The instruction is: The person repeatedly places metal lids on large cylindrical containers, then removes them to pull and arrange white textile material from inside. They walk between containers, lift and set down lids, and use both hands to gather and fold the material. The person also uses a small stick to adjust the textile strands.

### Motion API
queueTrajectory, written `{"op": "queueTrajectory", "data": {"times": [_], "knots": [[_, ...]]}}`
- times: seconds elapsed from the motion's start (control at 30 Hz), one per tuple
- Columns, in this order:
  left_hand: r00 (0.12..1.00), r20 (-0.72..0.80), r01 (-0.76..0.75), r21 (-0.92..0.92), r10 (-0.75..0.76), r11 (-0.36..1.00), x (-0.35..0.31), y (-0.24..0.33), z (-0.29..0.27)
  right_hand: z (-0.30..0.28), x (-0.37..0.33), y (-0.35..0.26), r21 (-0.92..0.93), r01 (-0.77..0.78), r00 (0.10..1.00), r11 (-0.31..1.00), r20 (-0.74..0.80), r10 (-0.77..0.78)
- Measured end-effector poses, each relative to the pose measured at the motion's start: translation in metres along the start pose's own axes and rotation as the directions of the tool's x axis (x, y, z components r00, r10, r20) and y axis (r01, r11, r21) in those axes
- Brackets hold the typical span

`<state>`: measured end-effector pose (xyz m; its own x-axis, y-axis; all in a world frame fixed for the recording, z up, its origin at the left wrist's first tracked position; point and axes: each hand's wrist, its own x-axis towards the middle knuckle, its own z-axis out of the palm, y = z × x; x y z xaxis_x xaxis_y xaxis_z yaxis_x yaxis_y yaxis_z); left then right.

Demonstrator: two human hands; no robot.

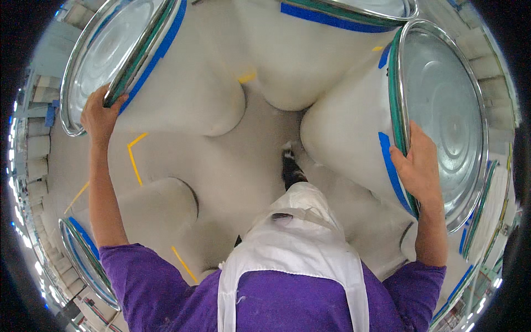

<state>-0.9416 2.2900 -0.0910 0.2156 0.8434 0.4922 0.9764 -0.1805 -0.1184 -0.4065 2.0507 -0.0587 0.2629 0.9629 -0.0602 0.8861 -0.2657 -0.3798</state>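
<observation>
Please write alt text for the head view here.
A person's left hand grips the rim of the left drum, and the right hand grips the rim of the right drum, both large, white and silver-lidded. A third drum is ahead between them, on a grey floor marked with yellow tape. The person wears a purple top and white apron.

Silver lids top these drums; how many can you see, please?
4: upper-left lid by the left hand; cropped top lid; right lid by the right hand; partial lower-left lid. Others may be hidden.
</observation>
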Motion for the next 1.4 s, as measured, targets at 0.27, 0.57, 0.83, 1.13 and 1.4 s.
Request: {"op": "queueTrajectory", "data": {"times": [0.27,0.57,0.83,1.13,1.4], "knots": [[0.995,-0.091,-0.038,-0.081,0.031,0.996,0.013,-0.009,0.018,0.024,0.074,-0.015,0.076,0.145,0.989,0.986,-0.023,-0.144],[0.999,-0.038,0.003,-0.059,-0.005,0.998,0.027,-0.041,0.042,0.039,0.145,-0.024,-0.003,0.18,0.984,0.984,-0.004,-0.18],[0.999,-0.011,0.048,-0.062,-0.049,0.997,0.045,-0.048,0.052,0.006,0.191,-0.022,-0.112,0.087,0.993,0.99,0.093,-0.076],[0.98,0.083,0.182,-0.006,-0.181,0.983,0.067,-0.027,0.046,-0.017,0.251,0.013,-0.099,0.083,0.994,0.992,0.085,-0.075],[0.984,0.012,0.181,-0.04,-0.18,0.983,0.085,0.002,0.048,-0.032,0.37,0.075,-0.15,0.076,0.997,0.986,0.002,-0.077]]}}
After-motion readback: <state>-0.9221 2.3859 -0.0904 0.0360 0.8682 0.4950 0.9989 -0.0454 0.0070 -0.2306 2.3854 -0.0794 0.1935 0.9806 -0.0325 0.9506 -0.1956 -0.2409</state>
